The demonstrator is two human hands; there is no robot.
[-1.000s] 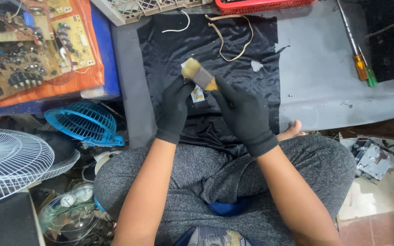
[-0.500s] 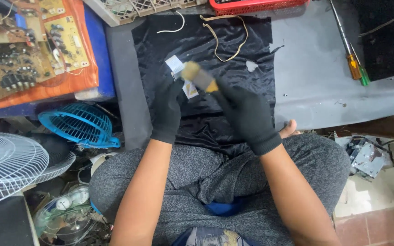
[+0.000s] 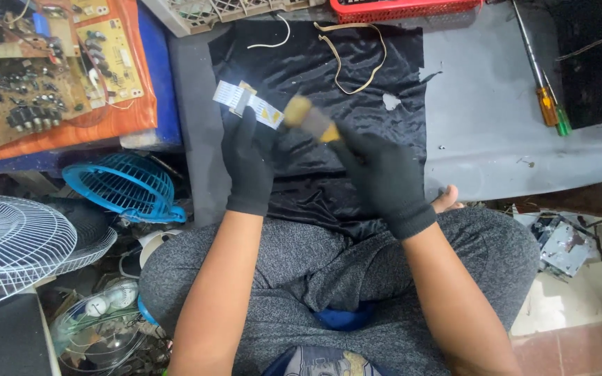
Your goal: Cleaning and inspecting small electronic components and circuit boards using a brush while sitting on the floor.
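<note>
Brush (image 3: 308, 120) handle — hidden in right hand (image 3: 384, 177)

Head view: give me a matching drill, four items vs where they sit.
Items:
1. flat ribbon cable
2. brush
3. screwdrivers
4. blue fan grille

Places:
A. on the grey mat, far right
B. in the right hand
C. on the floor, left of the knee
D. in the left hand

Pairs: 1-D, 2-B, 3-A, 4-C
</note>
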